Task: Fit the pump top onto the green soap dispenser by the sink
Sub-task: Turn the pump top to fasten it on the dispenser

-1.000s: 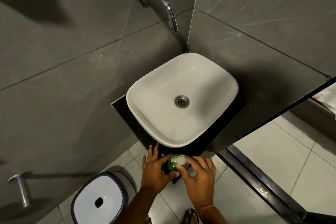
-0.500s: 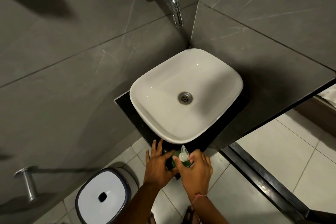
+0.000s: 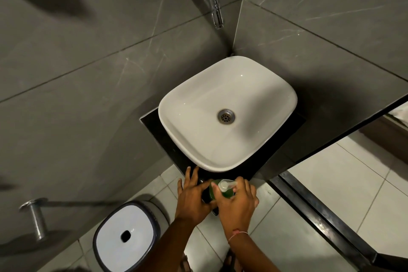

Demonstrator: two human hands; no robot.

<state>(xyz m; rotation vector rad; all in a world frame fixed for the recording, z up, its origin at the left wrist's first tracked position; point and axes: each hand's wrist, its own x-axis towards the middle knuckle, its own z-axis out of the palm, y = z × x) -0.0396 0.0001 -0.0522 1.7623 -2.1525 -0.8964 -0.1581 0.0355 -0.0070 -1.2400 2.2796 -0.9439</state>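
The green soap dispenser stands on the front corner of the black counter, just below the white sink. A clear pump top sits on its neck, nozzle pointing right. My right hand grips the pump top from the near side, fingers curled around it. My left hand presses against the bottle's left side, thumb on it and fingers spread toward the counter. Most of the bottle's body is hidden by both hands.
A chrome tap juts from the grey tiled wall above the sink. A white-lidded bin stands on the tiled floor at lower left, beside a metal wall peg. A dark ledge runs along the right.
One second ago the bottle's mouth was open and white. Since then the pump top has been set on the neck, and its nozzle has turned from pointing away to pointing right.
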